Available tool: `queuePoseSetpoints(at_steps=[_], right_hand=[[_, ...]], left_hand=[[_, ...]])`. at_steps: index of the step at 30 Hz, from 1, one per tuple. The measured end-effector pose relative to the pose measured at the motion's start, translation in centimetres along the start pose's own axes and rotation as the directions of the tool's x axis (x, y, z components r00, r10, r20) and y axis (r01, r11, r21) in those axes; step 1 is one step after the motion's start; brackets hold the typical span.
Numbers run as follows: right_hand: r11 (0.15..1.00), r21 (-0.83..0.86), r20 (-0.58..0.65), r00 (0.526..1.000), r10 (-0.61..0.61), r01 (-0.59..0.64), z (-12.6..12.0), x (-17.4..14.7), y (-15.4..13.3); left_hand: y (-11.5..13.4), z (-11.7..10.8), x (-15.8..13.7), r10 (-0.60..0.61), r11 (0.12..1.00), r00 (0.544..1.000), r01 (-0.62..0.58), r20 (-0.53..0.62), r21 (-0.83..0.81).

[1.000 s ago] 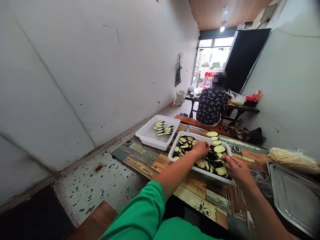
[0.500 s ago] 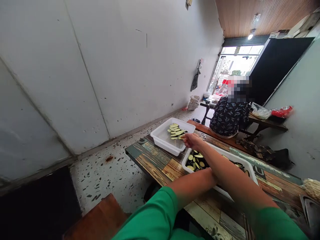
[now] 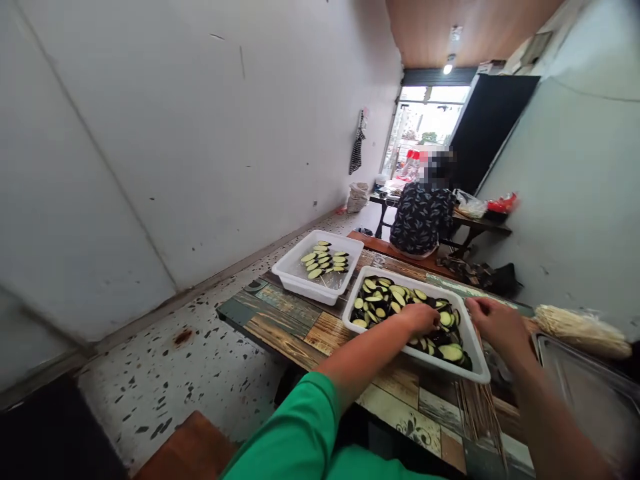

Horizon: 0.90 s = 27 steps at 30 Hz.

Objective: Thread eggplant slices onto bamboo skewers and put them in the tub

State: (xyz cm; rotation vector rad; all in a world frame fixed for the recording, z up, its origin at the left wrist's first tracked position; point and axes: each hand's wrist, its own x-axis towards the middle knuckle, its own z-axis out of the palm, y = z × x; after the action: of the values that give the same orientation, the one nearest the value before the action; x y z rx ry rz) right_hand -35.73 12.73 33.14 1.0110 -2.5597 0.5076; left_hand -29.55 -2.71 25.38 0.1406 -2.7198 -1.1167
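Observation:
My left hand (image 3: 423, 319) is down among sliced eggplant (image 3: 397, 297) in a white plastic tub (image 3: 353, 326), its fingers curled; what they grip is hidden. Beyond the tub's right rim hovers my right hand (image 3: 497, 325), thumb and fingers pinched together. Whatever is in that pinch is too small to make out. Thin wooden skewers (image 3: 479, 415) lie loose on the table below it. To the left, a second white tub (image 3: 310, 287) contains flat eggplant slices (image 3: 324, 260) laid in rows, with thin sticks showing at their near side.
The tubs stand on a patchwork wood table (image 3: 285, 333). At right lie a bundle of pale sticks (image 3: 580, 331) and a clear plastic tray (image 3: 590, 387). A person (image 3: 423, 217) sits on a bench (image 3: 367, 240) ahead, back turned. A wall (image 3: 200, 167) runs along the left.
My right hand has gone from the left tub's eggplant rows back to the right side of the near tub. My arms no longer cross, and the view has turned right.

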Motion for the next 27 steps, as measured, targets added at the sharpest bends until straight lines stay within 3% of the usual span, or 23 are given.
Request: queuePoseSetpoints(at_steps=[2, 4, 6, 8, 11, 13, 16, 19, 23, 25, 27], right_hand=[[0.989, -0.129, 0.139, 0.986, 0.095, -0.077, 1.0, -2.4, 5.4], [0.972, -0.214, 0.344, 0.924, 0.167, -0.096, 2.3, -5.4, 8.4], [0.965, -0.244, 0.466, 0.861, 0.206, -0.099, 3.4, -8.2, 9.0], [0.952, -0.275, 0.499, 0.826, 0.263, -0.137, 4.1, -10.1, 8.4], [0.933, -0.297, 0.475, 0.816, 0.329, -0.203, 4.4, -11.1, 7.1], [0.925, -0.299, 0.456, 0.816, 0.356, -0.236, 4.3, -11.1, 6.9], [0.916, -0.303, 0.417, 0.828, 0.375, -0.262, 4.3, -10.9, 7.4], [0.899, -0.263, 0.292, 0.859, 0.421, -0.351, 4.1, -10.7, 8.0], [0.894, 0.070, 0.041, 0.897, 0.441, -0.442, 3.3, -10.1, 8.0], [0.878, 0.277, 0.001, 0.914, 0.406, -0.390, 2.8, -9.7, 7.4], [0.838, 0.429, 0.023, 0.931, 0.363, -0.337, 2.4, -9.3, 6.2]], left_hand=[[-0.3, 0.0, 0.0, 0.060, 0.997, 0.998, -0.060, -0.003, 0.051], [-0.7, -0.1, -0.2, 0.089, 0.996, 0.995, -0.088, -0.036, 0.010], [-1.1, -0.4, -0.3, 0.064, 0.997, 0.993, -0.067, -0.096, -0.034], [-1.3, -0.8, -0.3, 0.030, 0.996, 0.993, -0.039, -0.115, -0.082], [-1.2, -1.4, -0.3, -0.004, 0.995, 0.992, -0.009, -0.128, -0.100], [-0.8, -1.7, -0.5, 0.056, 0.993, 0.991, -0.067, -0.118, -0.095], [0.1, -1.4, -0.9, 0.220, 0.973, 0.975, -0.219, 0.013, -0.075], [0.8, -0.5, -1.2, 0.288, 0.957, 0.950, -0.288, 0.124, -0.016], [0.7, 0.2, -0.9, 0.262, 0.965, 0.956, -0.260, 0.135, -0.032], [0.4, 0.2, -0.5, 0.205, 0.975, 0.963, -0.186, 0.176, -0.123], [0.1, 0.1, 0.0, 0.117, 0.951, 0.984, -0.072, 0.137, -0.299]])
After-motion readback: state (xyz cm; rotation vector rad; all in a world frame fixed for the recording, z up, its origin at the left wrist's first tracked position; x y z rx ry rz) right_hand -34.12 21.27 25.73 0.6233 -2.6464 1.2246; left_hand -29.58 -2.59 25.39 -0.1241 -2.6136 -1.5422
